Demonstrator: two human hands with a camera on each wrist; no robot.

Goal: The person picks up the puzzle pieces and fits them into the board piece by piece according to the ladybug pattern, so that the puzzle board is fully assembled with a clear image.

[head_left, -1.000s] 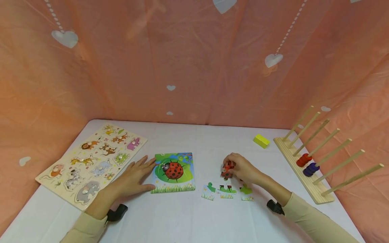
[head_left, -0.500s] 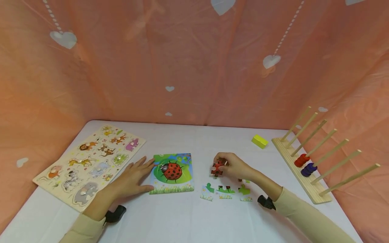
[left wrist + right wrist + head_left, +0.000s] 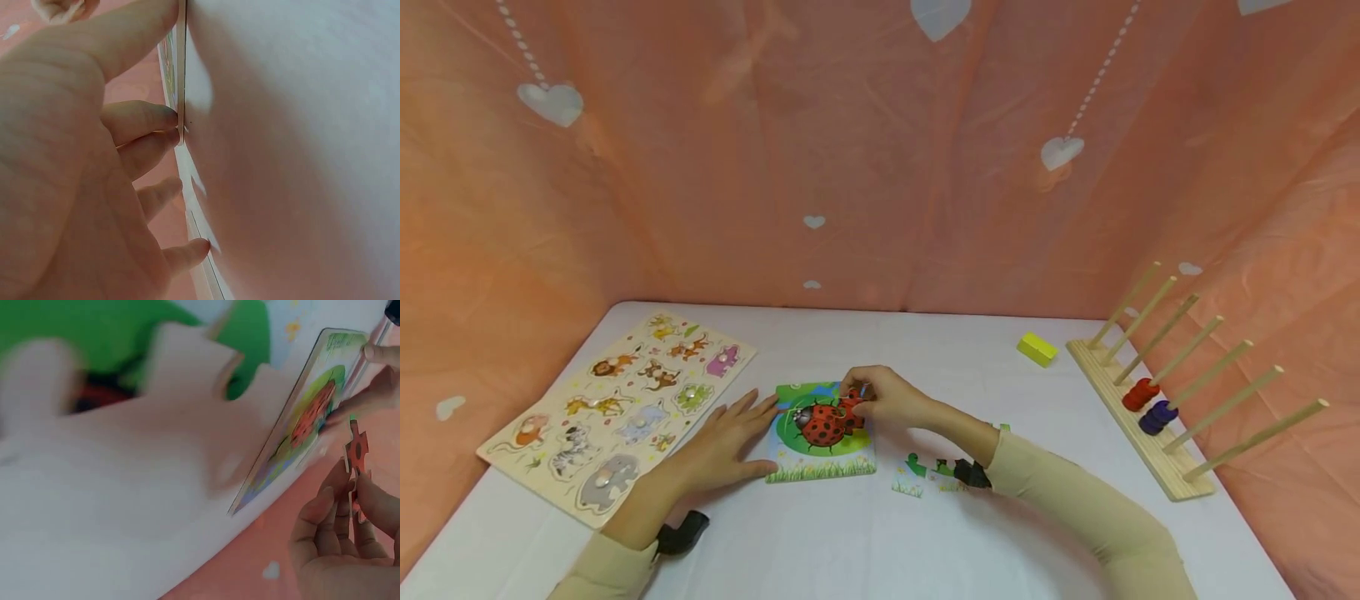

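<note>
My right hand (image 3: 891,398) pinches a red puzzle piece (image 3: 852,414) with black spots between thumb and fingers. The piece is over the right half of the square ladybug board (image 3: 859,450); in the right wrist view, the piece (image 3: 357,450) stands on edge, apart from the board (image 3: 337,345). Spread along the board's left side, my left hand (image 3: 722,446) touches it with its fingertips and thumb. The left wrist view shows that hand (image 3: 56,137) against the board's thin edge (image 3: 182,62). Loose grass-and-green puzzle pieces (image 3: 907,485) lie right of the board, partly hidden by my right arm.
A wooden animal puzzle board (image 3: 538,482) lies at the left. At the right stands a peg rack (image 3: 1105,379) with red rings (image 3: 1141,394) and purple rings (image 3: 1157,417). A yellow block (image 3: 1037,349) lies near it. A pink curtain hangs behind the table.
My right hand has carried the red spotted piece leftward from above the loose pieces to over the ladybug board. The left hand has stayed at the board's left edge.
</note>
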